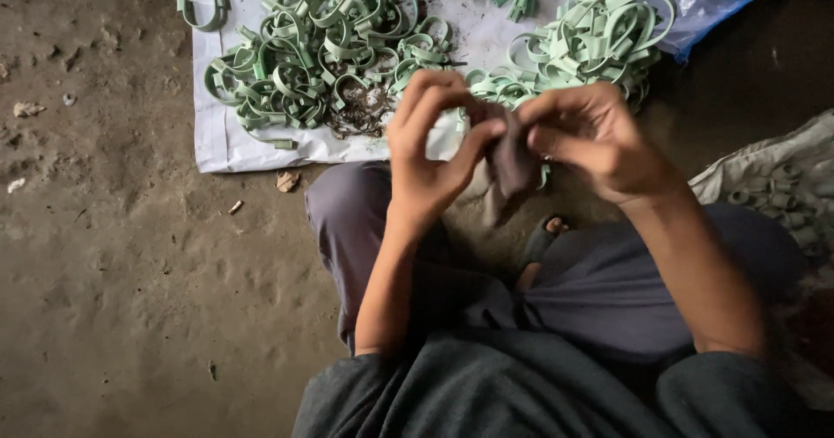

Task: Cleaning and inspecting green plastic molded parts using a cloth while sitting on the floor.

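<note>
Two hands met over the lap. Left hand (430, 155) and right hand (591, 138) both pinched a small dark piece (511, 162) between fingertips, grip clenched on it from either side; possibly a scrap of cloth or rubber, too blurred to tell. Step judged: working or fitting that piece by hand. Next move would call for a firm two-sided pinch. Pale green plastic clips (321, 51) lay heaped on a white sheet (217, 138) on the dirt floor (113, 273), just beyond the hands, untouched.
</note>
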